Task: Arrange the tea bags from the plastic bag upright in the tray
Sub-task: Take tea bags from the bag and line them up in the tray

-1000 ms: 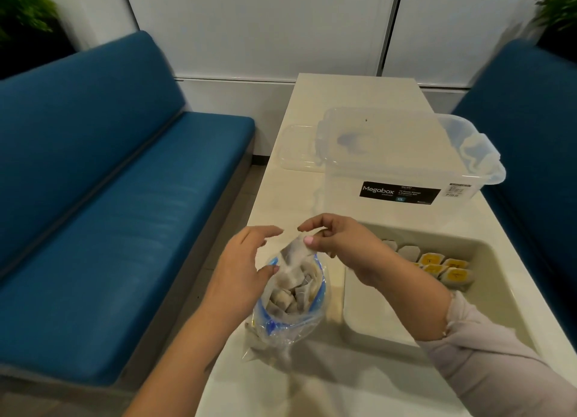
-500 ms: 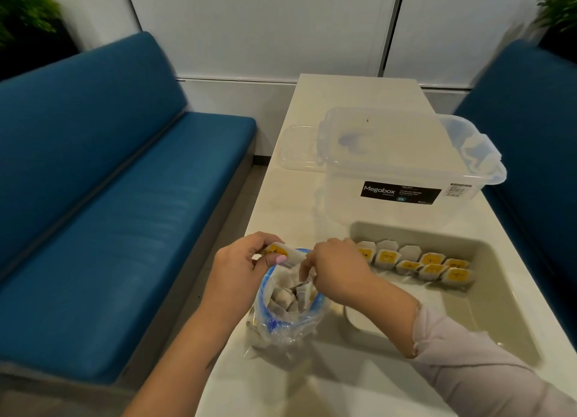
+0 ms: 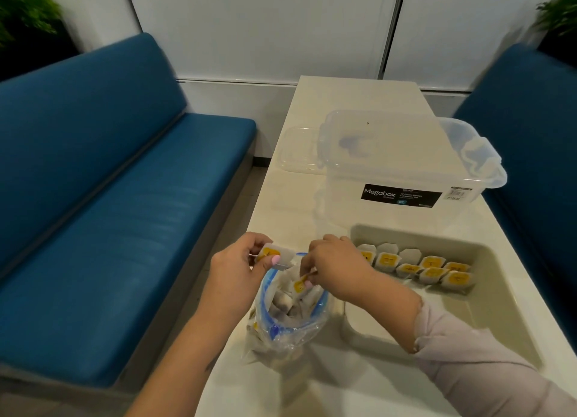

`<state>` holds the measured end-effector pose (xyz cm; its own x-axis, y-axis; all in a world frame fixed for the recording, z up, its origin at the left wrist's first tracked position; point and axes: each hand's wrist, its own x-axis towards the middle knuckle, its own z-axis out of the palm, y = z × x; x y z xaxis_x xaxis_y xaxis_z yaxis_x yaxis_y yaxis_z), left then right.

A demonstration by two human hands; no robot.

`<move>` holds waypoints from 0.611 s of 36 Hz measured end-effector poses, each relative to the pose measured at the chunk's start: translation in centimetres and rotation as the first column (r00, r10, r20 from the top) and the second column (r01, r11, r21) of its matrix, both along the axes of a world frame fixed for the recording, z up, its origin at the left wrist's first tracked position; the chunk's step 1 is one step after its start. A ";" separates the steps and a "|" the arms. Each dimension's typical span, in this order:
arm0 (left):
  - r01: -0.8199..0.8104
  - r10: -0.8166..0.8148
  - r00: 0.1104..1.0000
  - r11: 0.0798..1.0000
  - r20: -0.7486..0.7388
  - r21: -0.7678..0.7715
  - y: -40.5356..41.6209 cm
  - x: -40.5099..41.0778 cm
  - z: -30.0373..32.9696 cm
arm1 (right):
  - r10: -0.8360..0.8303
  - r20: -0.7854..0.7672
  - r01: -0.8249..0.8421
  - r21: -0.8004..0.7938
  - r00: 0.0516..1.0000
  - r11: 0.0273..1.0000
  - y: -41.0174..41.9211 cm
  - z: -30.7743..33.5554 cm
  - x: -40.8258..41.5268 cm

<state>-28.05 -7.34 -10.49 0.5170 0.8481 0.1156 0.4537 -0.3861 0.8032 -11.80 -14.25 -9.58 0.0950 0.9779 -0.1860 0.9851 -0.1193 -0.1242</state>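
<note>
A clear plastic bag point(image 3: 281, 338) with a blue zip rim stands open on the white table, holding several tea bags. My left hand point(image 3: 234, 273) pinches one white tea bag with a yellow label point(image 3: 274, 255) just above the bag's left rim. My right hand point(image 3: 337, 269) reaches into the bag's mouth and grips another yellow-labelled tea bag point(image 3: 301, 287). To the right sits the beige tray point(image 3: 487, 304), with several tea bags point(image 3: 418, 266) standing upright in two rows along its far wall.
A clear Megabox storage container point(image 3: 406, 166) stands behind the tray, its lid point(image 3: 296, 151) lying to its left. Blue benches point(image 3: 109, 213) flank the narrow table on both sides. The table's left edge runs close beside the plastic bag.
My left hand has taken hold of a tea bag and keeps it above the bag rim. My right hand dropped from above the bag into its mouth and gripped another tea bag.
</note>
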 end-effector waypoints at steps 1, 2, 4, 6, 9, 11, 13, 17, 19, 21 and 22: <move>-0.011 0.011 1.000 1.000 -0.001 0.002 0.0 0.1 0.1 | -0.019 -0.041 0.019 0.000 0.999 1.000 0.0 0.4 0.2; -0.023 0.023 1.000 1.000 -0.007 0.002 0.1 0.2 0.2 | -0.043 -0.089 0.043 -0.001 0.995 0.999 -0.1 0.8 0.3; -0.039 0.039 0.999 0.999 -0.020 -0.001 0.3 0.3 0.3 | -0.088 -0.199 0.088 -0.010 0.976 0.996 -0.3 1.8 0.6; -0.035 0.035 0.999 0.999 -0.014 -0.007 0.4 0.4 0.3 | -0.114 -0.289 0.118 -0.005 0.950 0.993 -0.5 2.7 1.0; -0.030 0.030 1.000 0.999 -0.001 -0.025 0.2 0.8 0.6 | -0.148 -0.384 0.169 0.020 0.911 0.985 -1.0 4.0 1.6; -0.034 0.034 0.999 0.999 -0.001 -0.042 0.1 1.1 0.8 | -0.172 -0.415 0.205 0.036 0.893 0.978 -1.4 4.8 2.3; -0.031 0.031 1.000 0.998 0.005 -0.057 0.0 1.6 1.0 | -0.198 -0.429 0.247 0.061 0.881 0.967 -1.8 5.5 3.1; -0.012 0.012 1.000 0.998 0.005 -0.067 -0.3 2.5 1.3 | -0.253 -0.453 0.335 0.109 0.855 0.936 -3.1 6.1 5.0; -0.001 0.003 1.000 0.997 0.016 -0.077 -0.5 2.8 1.3 | -0.276 -0.447 0.366 0.126 0.851 0.922 -4.0 6.4 5.8; 0.007 -0.004 0.999 0.996 0.038 -0.086 -0.7 3.2 1.3 | -0.299 -0.404 0.384 0.145 0.864 0.912 -4.8 6.4 6.5; 0.011 -0.007 0.999 0.996 0.045 -0.090 -0.8 3.4 1.3 | -0.316 -0.386 0.396 0.146 0.866 0.906 -5.1 6.3 6.8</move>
<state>-24.65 -8.17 -9.18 0.5206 0.8516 0.0615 0.4137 -0.3146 0.8544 -4.95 -19.34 -3.29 0.4134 0.9084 -0.0629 0.7685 -0.3851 -0.5111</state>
